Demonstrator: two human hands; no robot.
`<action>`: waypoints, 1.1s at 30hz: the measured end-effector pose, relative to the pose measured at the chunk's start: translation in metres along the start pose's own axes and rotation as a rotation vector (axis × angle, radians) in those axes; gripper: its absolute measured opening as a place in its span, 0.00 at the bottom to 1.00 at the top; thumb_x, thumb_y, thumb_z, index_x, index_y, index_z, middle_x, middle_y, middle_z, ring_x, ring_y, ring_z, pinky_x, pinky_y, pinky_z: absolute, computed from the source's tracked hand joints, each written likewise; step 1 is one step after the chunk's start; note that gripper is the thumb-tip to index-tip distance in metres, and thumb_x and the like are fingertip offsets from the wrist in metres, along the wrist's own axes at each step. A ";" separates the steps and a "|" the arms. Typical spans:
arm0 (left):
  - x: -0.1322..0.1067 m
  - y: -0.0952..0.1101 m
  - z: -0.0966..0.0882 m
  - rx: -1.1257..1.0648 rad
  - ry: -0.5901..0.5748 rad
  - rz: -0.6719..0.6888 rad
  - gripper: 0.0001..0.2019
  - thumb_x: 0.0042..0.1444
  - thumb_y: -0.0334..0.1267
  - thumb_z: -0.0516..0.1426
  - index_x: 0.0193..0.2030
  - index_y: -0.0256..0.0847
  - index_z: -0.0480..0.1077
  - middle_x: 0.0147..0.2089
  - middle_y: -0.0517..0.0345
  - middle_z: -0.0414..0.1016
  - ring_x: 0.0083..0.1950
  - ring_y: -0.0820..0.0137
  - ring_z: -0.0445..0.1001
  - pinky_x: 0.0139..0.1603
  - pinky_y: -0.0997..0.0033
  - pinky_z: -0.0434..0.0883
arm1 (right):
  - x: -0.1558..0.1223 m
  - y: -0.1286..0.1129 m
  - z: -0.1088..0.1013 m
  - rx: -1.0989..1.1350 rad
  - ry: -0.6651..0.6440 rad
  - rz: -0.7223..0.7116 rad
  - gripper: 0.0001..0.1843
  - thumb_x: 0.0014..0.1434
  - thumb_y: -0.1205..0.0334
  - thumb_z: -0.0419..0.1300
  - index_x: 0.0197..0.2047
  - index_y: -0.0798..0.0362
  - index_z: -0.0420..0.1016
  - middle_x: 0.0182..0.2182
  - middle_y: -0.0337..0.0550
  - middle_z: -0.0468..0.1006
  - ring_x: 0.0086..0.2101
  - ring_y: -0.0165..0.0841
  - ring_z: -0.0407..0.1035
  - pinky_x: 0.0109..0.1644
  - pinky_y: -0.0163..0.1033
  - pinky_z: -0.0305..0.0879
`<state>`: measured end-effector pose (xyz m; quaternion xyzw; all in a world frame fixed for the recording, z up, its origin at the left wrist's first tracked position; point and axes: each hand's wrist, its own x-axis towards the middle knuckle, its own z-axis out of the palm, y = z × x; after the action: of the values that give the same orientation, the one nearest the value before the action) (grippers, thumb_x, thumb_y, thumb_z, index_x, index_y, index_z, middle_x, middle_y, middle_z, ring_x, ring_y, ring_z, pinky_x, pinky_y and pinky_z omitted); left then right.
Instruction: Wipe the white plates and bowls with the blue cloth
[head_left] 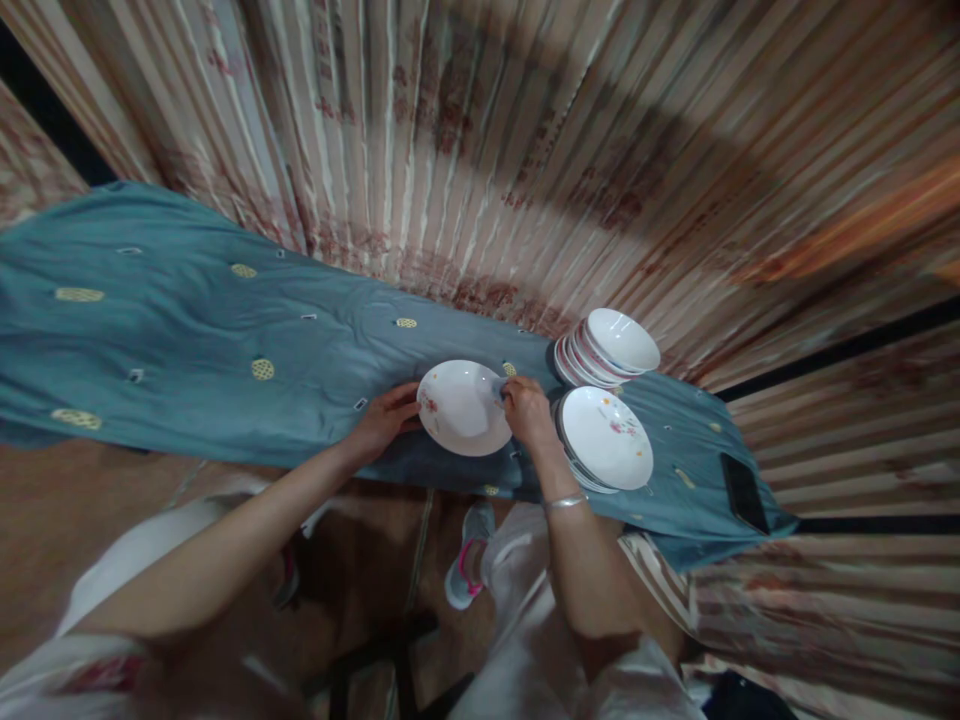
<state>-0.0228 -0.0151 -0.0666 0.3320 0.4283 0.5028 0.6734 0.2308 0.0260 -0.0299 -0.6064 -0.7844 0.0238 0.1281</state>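
A white plate (463, 405) with a small red flower print lies on a teal cloth-covered table (187, 320). My left hand (385, 418) grips the plate's left rim. My right hand (527, 410) holds its right rim, a silver bangle on the wrist. Just right of my right hand stands a stack of white flowered plates (606, 437). Behind that stack is a stack of white bowls (609, 348) with red rims.
A dark phone (744, 492) lies near the table's right end. Striped floral curtains (480, 130) hang right behind the table. The teal cloth has yellow embroidered ovals. My shoe (466, 560) shows on the brown floor below the table edge.
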 end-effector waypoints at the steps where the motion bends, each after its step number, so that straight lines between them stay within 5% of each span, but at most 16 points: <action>1: 0.000 0.000 0.000 0.000 0.000 -0.004 0.25 0.38 0.45 0.72 0.45 0.42 0.79 0.52 0.52 0.81 0.51 0.59 0.78 0.49 0.58 0.78 | 0.002 -0.002 0.001 -0.010 -0.003 -0.007 0.15 0.59 0.76 0.53 0.38 0.54 0.79 0.44 0.51 0.79 0.47 0.39 0.70 0.56 0.43 0.64; 14: 0.000 -0.002 -0.001 -0.007 -0.027 0.007 0.23 0.41 0.43 0.71 0.46 0.42 0.77 0.51 0.51 0.81 0.52 0.58 0.78 0.52 0.56 0.76 | 0.017 -0.023 0.018 0.090 -0.080 -0.063 0.15 0.60 0.76 0.51 0.44 0.58 0.78 0.55 0.58 0.73 0.54 0.42 0.67 0.64 0.46 0.60; 22: -0.002 0.000 0.000 -0.040 -0.029 -0.006 0.25 0.39 0.43 0.72 0.46 0.41 0.78 0.52 0.50 0.80 0.52 0.57 0.78 0.52 0.57 0.76 | 0.024 -0.041 0.037 0.186 -0.068 -0.216 0.17 0.59 0.74 0.52 0.47 0.57 0.77 0.54 0.55 0.75 0.56 0.41 0.67 0.65 0.46 0.60; 33: -0.002 0.000 0.000 -0.064 -0.026 -0.006 0.25 0.37 0.43 0.73 0.45 0.41 0.78 0.48 0.53 0.81 0.48 0.61 0.78 0.48 0.61 0.76 | 0.027 -0.058 0.034 0.410 -0.187 -0.273 0.15 0.59 0.74 0.55 0.40 0.50 0.81 0.50 0.44 0.80 0.52 0.35 0.73 0.61 0.41 0.65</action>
<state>-0.0231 -0.0167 -0.0664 0.3156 0.4044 0.5098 0.6907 0.1621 0.0404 -0.0467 -0.4517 -0.8461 0.2207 0.1773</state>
